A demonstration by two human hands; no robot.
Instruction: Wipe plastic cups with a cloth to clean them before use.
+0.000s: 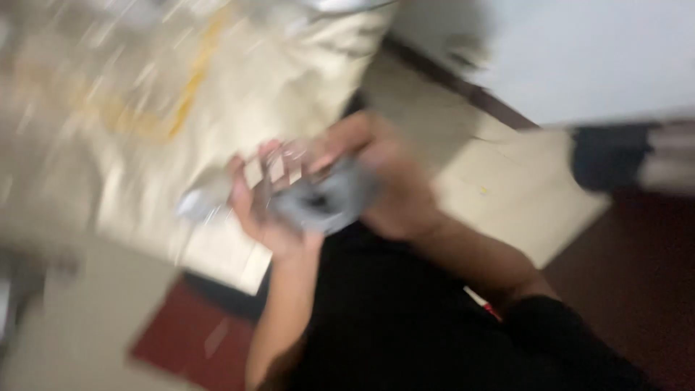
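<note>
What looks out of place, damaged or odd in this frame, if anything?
Nothing clearly stands out. Heavy motion blur smears the view. Both hands, left hand and right hand, hold a grey crumpled item in front of a pale sack; what the item is, and whether anything is torn or spilled, cannot be told.

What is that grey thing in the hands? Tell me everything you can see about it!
The grey thing is a soft-looking, crumpled lump, maybe cloth, with a darker fold or hollow near its middle. The picture is too blurred to tell what it is exactly. It sits in mid-air between both hands, in front of a pale sack. The left hand cups it from below and the side, and the right hand wraps over its other side. Both hands touch it. Nothing else seems to.
</note>
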